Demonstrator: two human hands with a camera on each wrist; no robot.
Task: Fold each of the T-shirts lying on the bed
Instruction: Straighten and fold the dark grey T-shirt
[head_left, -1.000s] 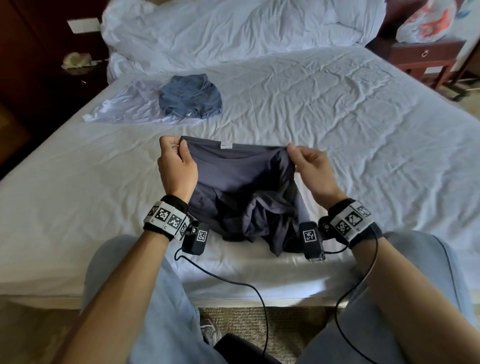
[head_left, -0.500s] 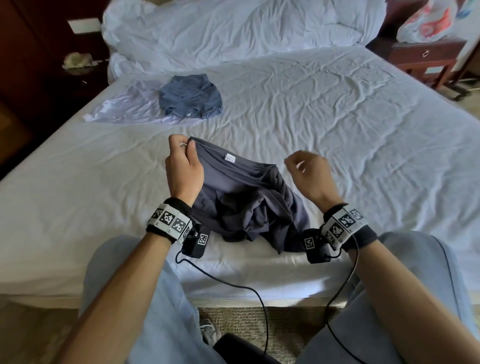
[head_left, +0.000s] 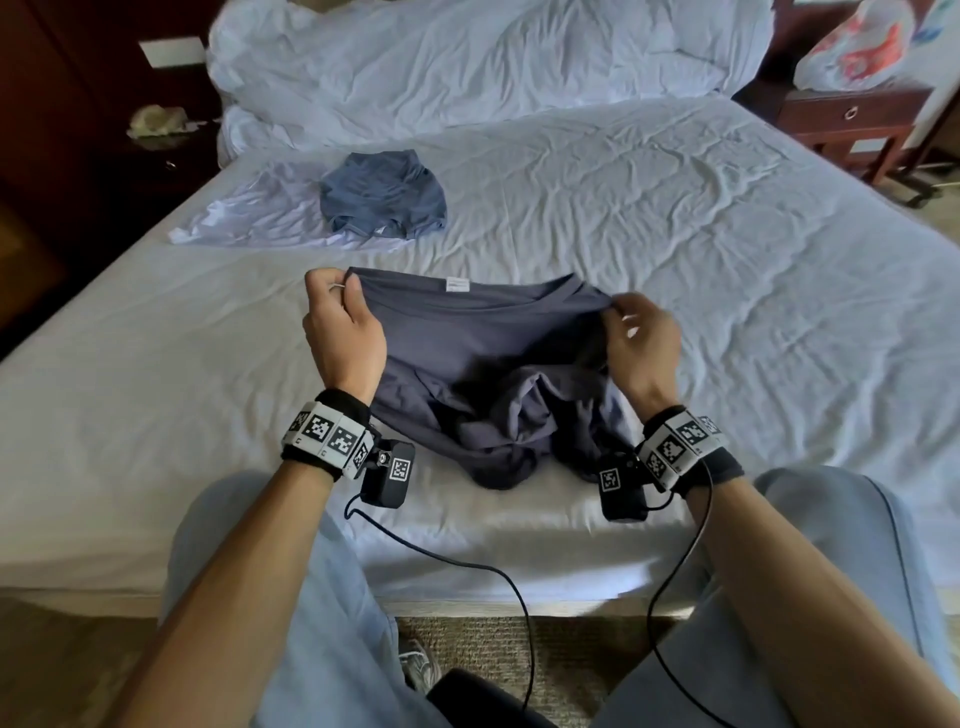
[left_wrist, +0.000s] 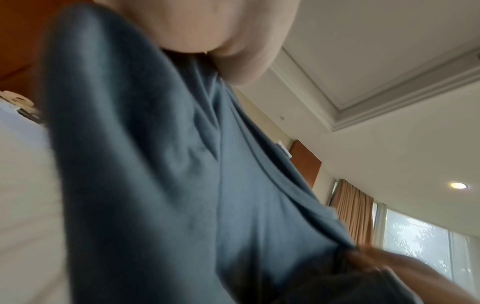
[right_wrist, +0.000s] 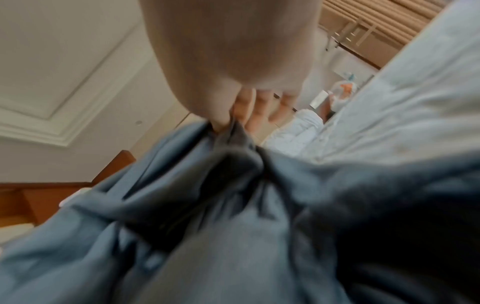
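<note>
Dark grey T-shirt (head_left: 467, 364) is at the near edge of the bed (head_left: 727, 260), top hem lifted and stretched between both hands, the rest bunched and sagging onto the sheet. Left hand (head_left: 343, 332) pinches the left end of the hem, fingers curled tight around the fabric. Right hand (head_left: 644, 338) pinches the right end between thumb and forefinger; the other fingers look loose, blurred in the head view. White tag (head_left: 457, 284) shows on the hem between the hands.

Handling: thin, soft, light knit with no stiffness, so it will droop and crumple wherever it isn't held. Best hold is likely at the seam corners or shoulders, kept taut.

Blue T-shirt (head_left: 384, 195) lies crumpled far left, partly on top of a pale T-shirt (head_left: 249, 218) spread flat.

Hard to tell: sleeves and collar of the grey shirt are lost in the folds, so which edge is held is uncertain. Both wrist views are blurry, mostly cloth and ceiling. The pale shirt's outline blends into the sheet.
</note>
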